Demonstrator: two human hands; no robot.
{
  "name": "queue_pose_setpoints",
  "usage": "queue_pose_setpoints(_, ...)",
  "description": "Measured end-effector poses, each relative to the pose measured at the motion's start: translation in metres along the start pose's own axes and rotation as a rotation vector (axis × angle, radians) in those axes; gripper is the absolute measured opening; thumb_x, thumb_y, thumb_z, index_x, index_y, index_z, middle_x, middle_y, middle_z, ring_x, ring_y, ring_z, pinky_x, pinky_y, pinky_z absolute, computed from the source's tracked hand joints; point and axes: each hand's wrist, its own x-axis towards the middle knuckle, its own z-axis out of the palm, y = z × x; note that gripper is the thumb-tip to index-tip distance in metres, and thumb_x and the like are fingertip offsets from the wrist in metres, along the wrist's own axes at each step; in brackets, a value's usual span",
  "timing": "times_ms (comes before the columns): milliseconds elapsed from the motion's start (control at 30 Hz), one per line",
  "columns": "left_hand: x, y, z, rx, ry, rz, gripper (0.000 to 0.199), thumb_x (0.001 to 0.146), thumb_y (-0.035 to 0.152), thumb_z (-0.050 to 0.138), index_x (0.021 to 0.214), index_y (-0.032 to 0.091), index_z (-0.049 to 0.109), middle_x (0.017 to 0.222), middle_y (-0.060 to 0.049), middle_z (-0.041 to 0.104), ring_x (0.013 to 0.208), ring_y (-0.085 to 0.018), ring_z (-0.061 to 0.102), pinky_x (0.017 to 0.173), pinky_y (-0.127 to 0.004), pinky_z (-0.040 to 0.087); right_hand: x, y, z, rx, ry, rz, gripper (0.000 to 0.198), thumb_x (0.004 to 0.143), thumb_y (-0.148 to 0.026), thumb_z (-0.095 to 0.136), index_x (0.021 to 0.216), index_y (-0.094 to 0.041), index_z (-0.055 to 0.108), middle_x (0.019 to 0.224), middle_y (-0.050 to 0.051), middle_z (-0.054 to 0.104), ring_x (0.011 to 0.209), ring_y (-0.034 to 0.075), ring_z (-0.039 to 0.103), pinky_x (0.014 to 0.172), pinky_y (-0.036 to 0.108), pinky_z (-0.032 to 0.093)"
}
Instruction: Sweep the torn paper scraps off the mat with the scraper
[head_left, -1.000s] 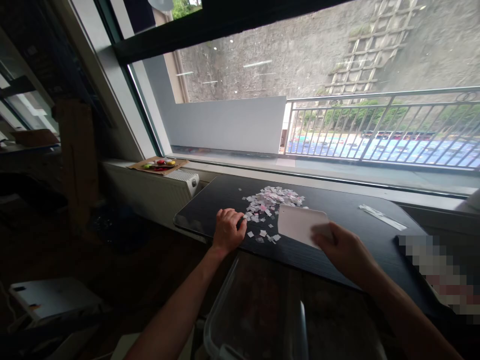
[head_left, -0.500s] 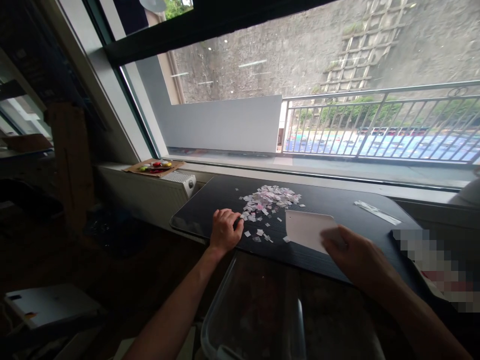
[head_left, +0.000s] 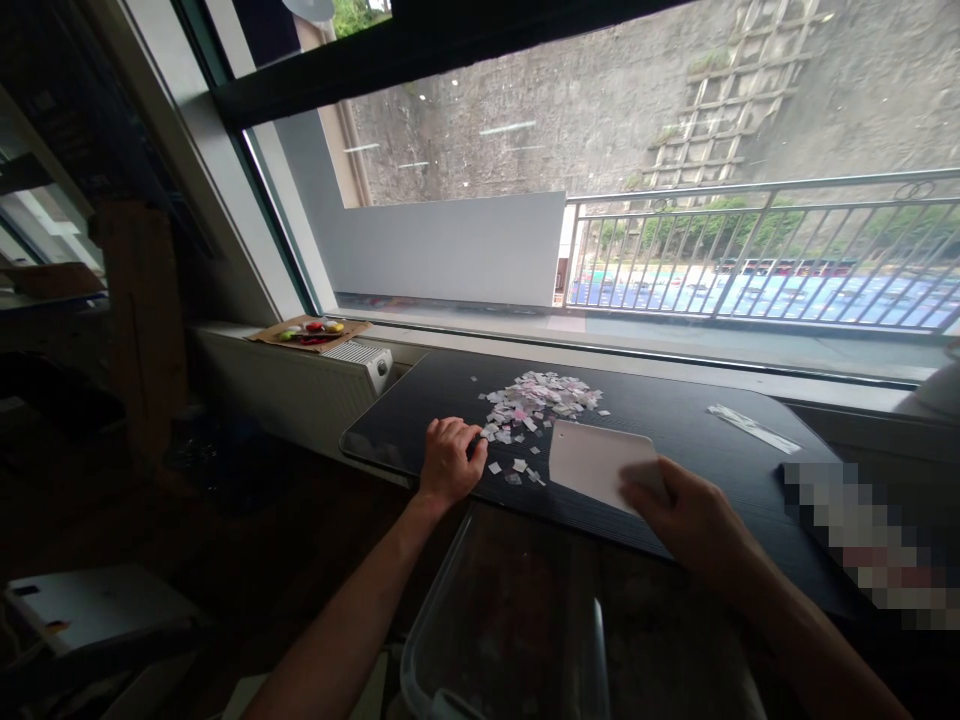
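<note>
A loose heap of small pale paper pieces (head_left: 541, 396) lies on the dark table (head_left: 660, 400), with several strays nearer the front edge. Beside the heap's left side, my left hand (head_left: 451, 462) rests on the tabletop with its fingers loosely bent and the thumb apart. Its fingertips are at the edge of the pieces, and nothing shows in its grasp. My right hand (head_left: 686, 510) grips the right end of a flat white scraper (head_left: 600, 462) with rounded corners and a small corner hole. The scraper's left edge is close to the stray pieces.
Below the table's front edge stands a clear plastic bin (head_left: 517, 620). White strips (head_left: 754, 428) lie at the table's right, near a blurred-out item (head_left: 862, 530). Behind is a window; to the left are a radiator (head_left: 300, 385) and a cardboard sheet (head_left: 270, 338) holding small colourful things.
My right hand has moved left with the scraper, bringing its edge closer to the stray pieces. My left hand and the heap look unchanged.
</note>
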Motion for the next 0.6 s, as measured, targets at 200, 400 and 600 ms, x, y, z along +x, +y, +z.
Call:
queue_pose_setpoints(200, 0.000, 0.000, 0.001, -0.006, 0.019, 0.003, 0.014, 0.084, 0.023, 0.055, 0.092, 0.022, 0.067, 0.090, -0.006, 0.070, 0.106, -0.027, 0.058, 0.102, -0.049, 0.035, 0.001, 0.006, -0.002, -0.019, -0.077, -0.033, 0.026, 0.077, -0.040, 0.051, 0.080, -0.020, 0.067, 0.066, 0.002, 0.069, 0.058, 0.019, 0.062, 0.053, 0.028, 0.045)
queue_pose_setpoints(400, 0.000, 0.000, 0.001, -0.003, 0.008, -0.002, 0.013, 0.084, 0.024, 0.055, 0.091, 0.023, 0.067, 0.091, -0.006, 0.069, 0.106, -0.027, 0.057, 0.103, -0.049, 0.035, -0.004, 0.008, -0.018, -0.128, 0.123, 0.001, 0.019, 0.077, -0.038, 0.054, 0.083, -0.025, 0.067, 0.065, 0.002, 0.069, 0.058, 0.020, 0.063, 0.052, 0.028, 0.042)
queue_pose_setpoints(600, 0.000, 0.000, 0.001, -0.007, 0.014, -0.001, 0.015, 0.084, 0.024, 0.054, 0.091, 0.023, 0.067, 0.090, -0.006, 0.069, 0.105, -0.027, 0.057, 0.102, -0.049, 0.036, 0.001, -0.010, 0.006, -0.043, -0.003, -0.115, 0.020, 0.079, -0.037, 0.050, 0.078, -0.023, 0.063, 0.067, 0.002, 0.069, 0.057, 0.018, 0.062, 0.053, 0.027, 0.043)
